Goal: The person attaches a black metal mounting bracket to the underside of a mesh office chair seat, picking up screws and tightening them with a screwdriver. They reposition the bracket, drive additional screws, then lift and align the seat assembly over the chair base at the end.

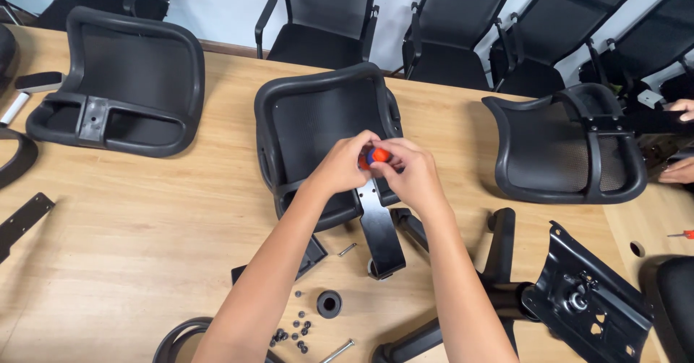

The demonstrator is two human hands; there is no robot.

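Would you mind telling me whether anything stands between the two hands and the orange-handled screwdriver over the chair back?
Nothing visible does. The left hand and right hand are both closed around the screwdriver, right over the bracket on the middle chair back. The tool's tip is hidden beneath the hands.

A chair backrest (325, 128) lies flat at the middle of the table (144, 233); both hands, the left hand (340, 166) and right hand (412, 175), meet over its near edge around a screwdriver handle (376, 156); a metal bracket (379, 233) runs from that edge toward the person; a second backrest (119, 81) lies far left, a third (567, 146) to the right; loose screws (293, 332) and a round bushing (329, 304) sit near the front edge, left of the chair base (499, 283); a seat plate (589, 301) lies at the right front; chairs (325, 16) stand behind the table.
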